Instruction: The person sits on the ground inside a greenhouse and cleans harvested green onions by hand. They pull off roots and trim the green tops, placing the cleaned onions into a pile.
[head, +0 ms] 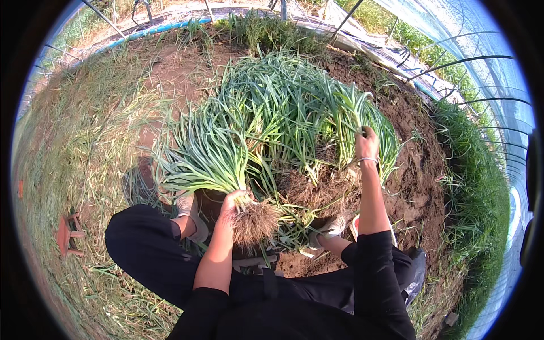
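Note:
My left hand [236, 199] is closed around the pale stems of a bunch of long-leaved green plants [208, 153], like leeks or green onions. Their brown, hairy roots [256, 223] hang to the right of that hand, and the leaves fan out up and to the left. Farther right, my right hand [367, 142] grips a green plant stalk [357, 108], its leaves rising above the fist. Beyond and between both hands lies a large heap of the same plants [284, 97], roots [323, 191] towards me. Which roots belong to the right hand's stalk cannot be told.
My shoes [333, 229] flank loose leaves on the soil. A red and white container [356, 227] is partly hidden by my right arm. A small reddish-brown stool [64, 235] stands far left. Grass [471, 178] and the plastic-covered hoops of a tunnel [488, 59] line the right side.

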Demonstrator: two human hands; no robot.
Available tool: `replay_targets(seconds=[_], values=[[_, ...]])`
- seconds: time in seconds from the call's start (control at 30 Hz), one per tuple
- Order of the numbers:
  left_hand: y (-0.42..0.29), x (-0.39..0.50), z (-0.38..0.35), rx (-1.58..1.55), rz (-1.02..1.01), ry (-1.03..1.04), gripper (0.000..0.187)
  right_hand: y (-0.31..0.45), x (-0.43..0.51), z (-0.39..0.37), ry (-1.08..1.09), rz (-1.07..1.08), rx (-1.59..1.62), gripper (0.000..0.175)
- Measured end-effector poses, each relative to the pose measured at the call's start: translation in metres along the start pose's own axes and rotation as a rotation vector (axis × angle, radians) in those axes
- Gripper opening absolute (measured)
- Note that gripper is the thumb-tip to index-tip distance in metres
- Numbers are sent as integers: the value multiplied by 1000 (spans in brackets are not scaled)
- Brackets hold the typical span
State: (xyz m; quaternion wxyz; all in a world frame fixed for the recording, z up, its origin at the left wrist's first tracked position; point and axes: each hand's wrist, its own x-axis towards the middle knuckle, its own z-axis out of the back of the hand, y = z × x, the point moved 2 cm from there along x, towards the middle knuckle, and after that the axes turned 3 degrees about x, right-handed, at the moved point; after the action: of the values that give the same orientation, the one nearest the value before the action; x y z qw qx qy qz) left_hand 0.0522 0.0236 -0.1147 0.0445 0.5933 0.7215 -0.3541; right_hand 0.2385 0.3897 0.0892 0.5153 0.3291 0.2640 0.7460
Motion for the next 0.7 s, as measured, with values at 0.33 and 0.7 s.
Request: replay_targets(seconds=[0.33, 0.7], values=[[3, -13, -19, -99, -14, -142, 25, 24, -262, -88, 599, 352, -215, 23], [1, -25, -20, -116, 13, -32, 18, -45, -266, -131, 1033, -398, 74, 42]])
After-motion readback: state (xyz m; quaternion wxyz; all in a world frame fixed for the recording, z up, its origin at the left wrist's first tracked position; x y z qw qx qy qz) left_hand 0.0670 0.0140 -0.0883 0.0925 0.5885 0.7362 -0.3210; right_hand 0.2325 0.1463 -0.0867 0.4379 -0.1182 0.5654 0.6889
